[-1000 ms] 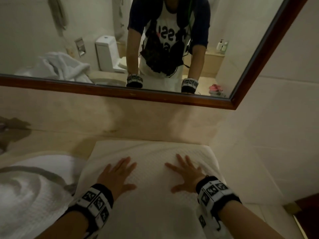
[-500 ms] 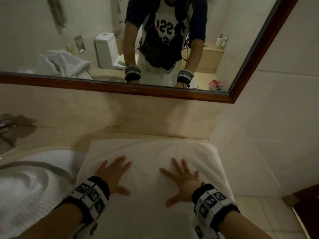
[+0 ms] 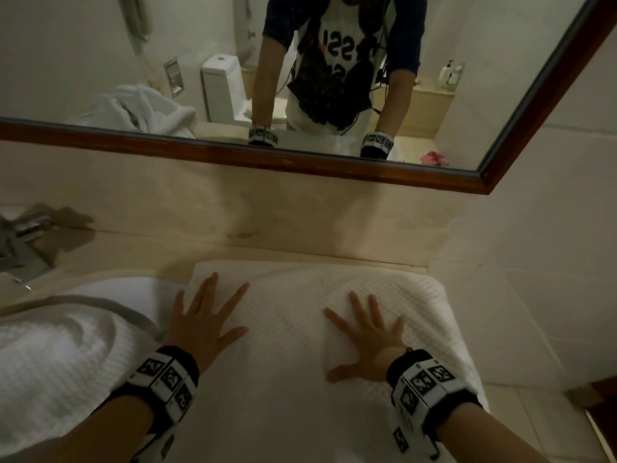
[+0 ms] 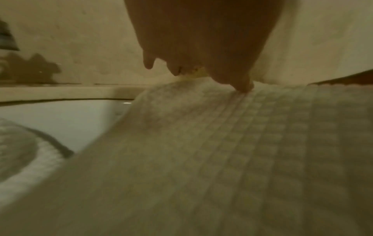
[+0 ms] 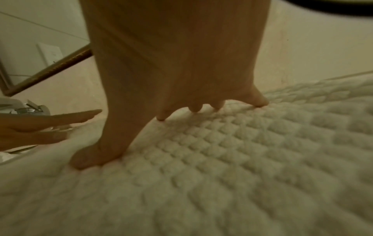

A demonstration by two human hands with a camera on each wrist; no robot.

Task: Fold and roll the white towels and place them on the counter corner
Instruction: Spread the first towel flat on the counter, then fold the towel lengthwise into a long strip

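A white waffle-weave towel (image 3: 293, 389) lies flat over the counter at the right corner, its far edge near the back wall. My left hand (image 3: 203, 322) lies flat on its left part with fingers spread. My right hand (image 3: 367, 335) presses flat on its right part, fingers spread too. The left wrist view shows the fingertips (image 4: 244, 87) touching the towel (image 4: 222, 159). In the right wrist view the right hand (image 5: 181, 95) bears on the towel (image 5: 222, 159), with the left hand (image 5: 40, 127) at the left edge. A second white towel (image 3: 56, 372) lies bunched in the sink.
The sink (image 3: 110, 289) lies left of the towel, with a metal tap (image 3: 20, 242) behind it. A wood-framed mirror (image 3: 300, 162) hangs above the counter (image 3: 140, 252). A tiled wall (image 3: 534, 295) closes the right side, and floor tiles (image 3: 534, 412) show beyond the counter edge.
Both hands have slid over the towel toward me and a little apart, staying flat on it. The towel lies as before.
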